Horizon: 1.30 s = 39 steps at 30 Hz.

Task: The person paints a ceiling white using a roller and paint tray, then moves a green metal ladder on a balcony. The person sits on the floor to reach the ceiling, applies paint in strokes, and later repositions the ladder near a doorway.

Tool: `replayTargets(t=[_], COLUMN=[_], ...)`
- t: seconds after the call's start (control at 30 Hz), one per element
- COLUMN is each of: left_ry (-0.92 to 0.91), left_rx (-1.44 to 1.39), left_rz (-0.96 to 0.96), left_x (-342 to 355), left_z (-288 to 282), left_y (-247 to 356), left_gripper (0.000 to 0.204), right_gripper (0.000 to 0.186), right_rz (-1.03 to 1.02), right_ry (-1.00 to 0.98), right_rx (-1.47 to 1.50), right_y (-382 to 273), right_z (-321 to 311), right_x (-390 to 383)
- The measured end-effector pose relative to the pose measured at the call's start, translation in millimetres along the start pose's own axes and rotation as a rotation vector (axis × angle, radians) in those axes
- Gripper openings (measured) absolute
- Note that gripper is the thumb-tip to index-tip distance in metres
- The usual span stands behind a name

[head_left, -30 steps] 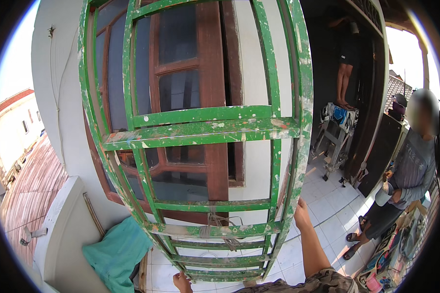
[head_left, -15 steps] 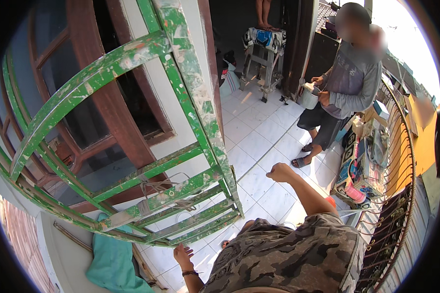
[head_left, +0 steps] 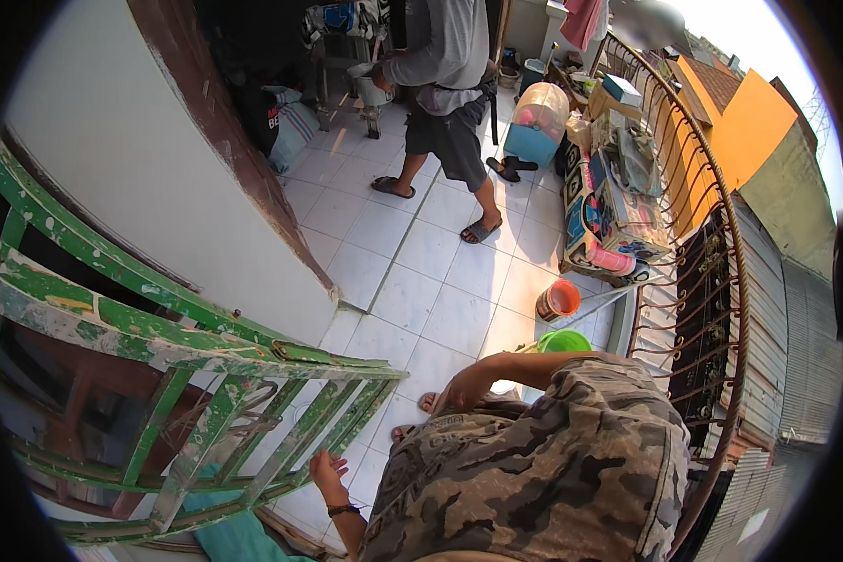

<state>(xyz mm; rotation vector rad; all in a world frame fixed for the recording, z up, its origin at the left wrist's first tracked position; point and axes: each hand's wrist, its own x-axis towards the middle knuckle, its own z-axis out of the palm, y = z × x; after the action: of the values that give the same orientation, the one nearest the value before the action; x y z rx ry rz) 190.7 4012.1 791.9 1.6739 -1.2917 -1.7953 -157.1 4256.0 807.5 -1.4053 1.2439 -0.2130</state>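
Observation:
A green, paint-spattered metal scaffold frame [head_left: 122, 323] stands at the left, with grey wire wound round its rungs. Close beside its lower rungs is my left hand [head_left: 328, 471], fingers apart and holding nothing that I can see; whether a fingertip touches the metal I cannot tell. A dark bracelet circles that wrist. My right hand [head_left: 461, 387] is down at the front hem of my camouflage shirt [head_left: 534, 459], its fingers mostly hidden. Just ahead of my right forearm are a green bucket [head_left: 564, 342] and an orange-red bucket [head_left: 559, 300].
A co-worker [head_left: 450, 94] in a grey top and dark shorts carries a grey pot [head_left: 370, 86] near the doorway. Stacked boxes [head_left: 628, 211] and a clear-lidded blue tub [head_left: 534, 126] line the curved metal railing [head_left: 721, 178]. Green cloth [head_left: 244, 536] lies beneath the frame.
My view has swung rightward. My right hand has dropped from outstretched to my shirt front. The co-worker has walked toward the doorway, turning away. My left hand stays by the frame.

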Motion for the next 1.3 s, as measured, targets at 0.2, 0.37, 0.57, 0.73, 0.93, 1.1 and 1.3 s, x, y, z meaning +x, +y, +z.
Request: replayTargets(t=[0.2, 0.37, 0.57, 0.73, 0.93, 1.1, 1.3], left_ry=[-0.276, -0.588, -0.706, -0.818, -0.881, -0.888, -1.035], left_rx=[0.252, 0.537, 0.725, 0.811, 0.873, 0.975, 0.978], left_rz=[-0.074, -0.166, -0.149, -0.1, -0.037, 0.008, 0.067], left_x=[-26, -27, -8, -21, -25, -28, -52], left_z=[55, 49, 39, 82, 151, 204, 289], left_y=[5, -10, -21, -18, -15, -8, -9], left_gripper=[0.023, 0.026, 0.029, 0.029, 0.028, 0.027, 0.028], right_gripper=[0.024, 0.031, 0.02, 0.016, 0.018, 0.031, 0.032], right_rz=[0.05, -0.003, 0.357, 0.381, 0.417, 0.497, 0.432], right_ry=[0.154, 0.515, 0.476, 0.843, 0.941, 0.754, 1.145], right_rx=[-0.125, 0.043, 0.541, 0.601, 0.774, 1.003, 0.802], right_y=[-24, -56, -121, -104, -95, -74, -44], right_z=[50, 118, 182, 252, 278, 291, 287], right_x=[-14, -21, -95, -71, -79, -124, -121])
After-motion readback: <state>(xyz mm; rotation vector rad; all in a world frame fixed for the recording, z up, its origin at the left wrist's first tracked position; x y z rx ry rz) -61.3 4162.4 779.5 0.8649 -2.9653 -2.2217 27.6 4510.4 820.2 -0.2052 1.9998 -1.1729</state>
